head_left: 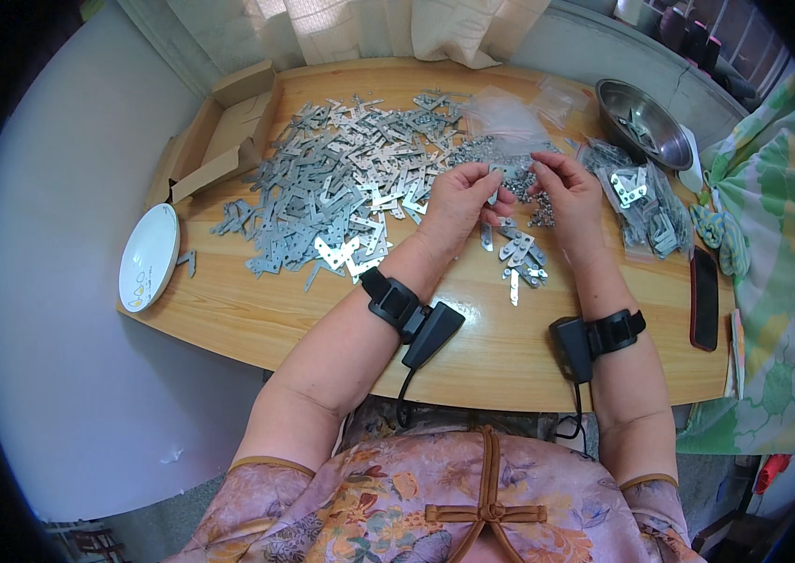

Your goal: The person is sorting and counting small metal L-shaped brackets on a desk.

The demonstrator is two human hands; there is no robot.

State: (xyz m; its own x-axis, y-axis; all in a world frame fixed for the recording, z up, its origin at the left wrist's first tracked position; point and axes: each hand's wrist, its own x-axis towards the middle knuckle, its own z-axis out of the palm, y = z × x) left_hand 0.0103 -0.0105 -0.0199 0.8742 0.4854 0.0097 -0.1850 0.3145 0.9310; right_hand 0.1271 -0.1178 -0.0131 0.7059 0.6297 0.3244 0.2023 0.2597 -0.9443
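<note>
Assembly step: your left hand [458, 202] pinches 1 flat metal bracket [494, 180], right hand [568, 192] fingertips pressed together beside it, apparently pinching a small screw—alignment needed next.

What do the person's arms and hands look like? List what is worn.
Both forearms are bare. Each wrist carries a black strap with a black box-shaped device and a dangling black cable; the right one matches. Short floral sleeves with tan trim end at the upper arms.
</note>
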